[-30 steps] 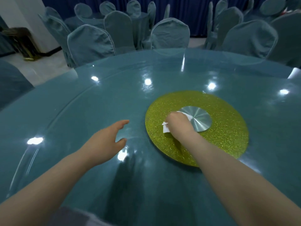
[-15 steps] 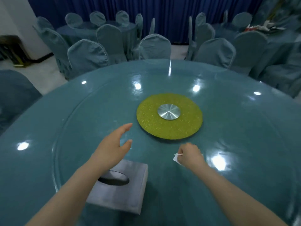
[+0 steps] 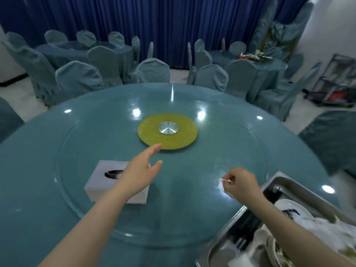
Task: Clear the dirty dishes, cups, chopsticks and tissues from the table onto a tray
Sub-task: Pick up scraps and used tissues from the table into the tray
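Since half a second ago we are drawing our right hand (image 3: 239,183) back toward five o'clock, pinching the white tissue (image 3: 221,185) just above the bench (image 3: 57,189), near the metal tray (image 3: 285,182) holding what seem to be dirty dishes (image 3: 292,207). Our left hand (image 3: 141,170) is hovering spread over the grey tissue box (image 3: 100,182), fingers pointing at twelve o'clock toward the green disc (image 3: 150,132).

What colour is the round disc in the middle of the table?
The disc is glittery yellow-green with a silver metal hub at its centre, seen in the head view.
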Demonstrator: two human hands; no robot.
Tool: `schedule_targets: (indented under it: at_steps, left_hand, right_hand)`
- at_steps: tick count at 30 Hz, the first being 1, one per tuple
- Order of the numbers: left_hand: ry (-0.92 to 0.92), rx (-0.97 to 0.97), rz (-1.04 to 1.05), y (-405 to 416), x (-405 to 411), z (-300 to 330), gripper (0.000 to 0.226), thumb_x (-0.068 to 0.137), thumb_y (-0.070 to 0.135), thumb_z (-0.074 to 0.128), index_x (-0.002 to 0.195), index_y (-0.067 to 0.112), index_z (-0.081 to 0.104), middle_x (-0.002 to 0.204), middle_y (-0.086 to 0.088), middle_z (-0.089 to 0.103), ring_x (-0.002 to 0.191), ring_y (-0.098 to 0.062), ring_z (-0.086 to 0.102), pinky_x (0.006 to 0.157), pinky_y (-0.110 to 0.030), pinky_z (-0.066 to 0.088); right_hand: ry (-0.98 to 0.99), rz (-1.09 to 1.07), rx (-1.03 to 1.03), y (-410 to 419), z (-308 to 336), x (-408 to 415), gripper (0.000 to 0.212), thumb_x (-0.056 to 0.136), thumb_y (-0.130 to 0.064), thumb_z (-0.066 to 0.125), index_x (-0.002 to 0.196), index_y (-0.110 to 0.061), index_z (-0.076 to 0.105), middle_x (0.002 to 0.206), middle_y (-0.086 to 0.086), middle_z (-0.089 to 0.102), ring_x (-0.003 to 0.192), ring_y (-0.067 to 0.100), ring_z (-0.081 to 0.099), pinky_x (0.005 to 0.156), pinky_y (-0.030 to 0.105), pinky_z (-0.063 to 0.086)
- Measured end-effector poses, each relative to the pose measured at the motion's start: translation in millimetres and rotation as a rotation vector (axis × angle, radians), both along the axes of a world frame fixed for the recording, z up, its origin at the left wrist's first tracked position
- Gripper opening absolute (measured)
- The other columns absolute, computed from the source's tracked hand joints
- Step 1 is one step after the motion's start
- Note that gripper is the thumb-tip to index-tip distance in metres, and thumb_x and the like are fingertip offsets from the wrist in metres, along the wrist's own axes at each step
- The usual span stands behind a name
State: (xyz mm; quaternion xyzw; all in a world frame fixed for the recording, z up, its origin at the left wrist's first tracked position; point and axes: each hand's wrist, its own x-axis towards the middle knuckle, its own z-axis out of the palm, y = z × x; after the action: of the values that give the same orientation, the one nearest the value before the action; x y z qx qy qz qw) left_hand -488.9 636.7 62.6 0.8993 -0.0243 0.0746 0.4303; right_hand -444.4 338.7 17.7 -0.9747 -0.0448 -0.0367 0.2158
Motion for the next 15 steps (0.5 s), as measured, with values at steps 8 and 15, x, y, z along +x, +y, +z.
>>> schedule_targets:
  at_steps: [8,15]
  left_hand:
    - [0.044,-0.097,-0.205,-95,-30,-21,0.051,0.092,0.015,0.056,0.14,0.024,0.042,0.141,0.01,0.046,0.128,0.002,0.041,0.105,-0.02,0.031]
    - [0.112,-0.109,-0.321,-166,-35,-32,0.048,0.091,0.012,0.056,0.138,0.018,0.046,0.141,0.003,0.048,0.129,-0.006,0.044,0.113,-0.031,0.031]
  right_hand:
    - [0.077,-0.147,-0.034,-95,-6,-107,0.022,0.078,-0.021,0.062,0.061,-0.033,0.056,0.063,-0.012,0.054,0.064,0.009,0.051,0.054,0.012,0.029]
    - [-0.009,-0.445,0.122,-187,-2,-148,0.015,0.079,-0.013,0.064,0.078,-0.025,0.072,0.069,-0.022,0.059,0.065,0.001,0.054,0.057,0.01,0.035]
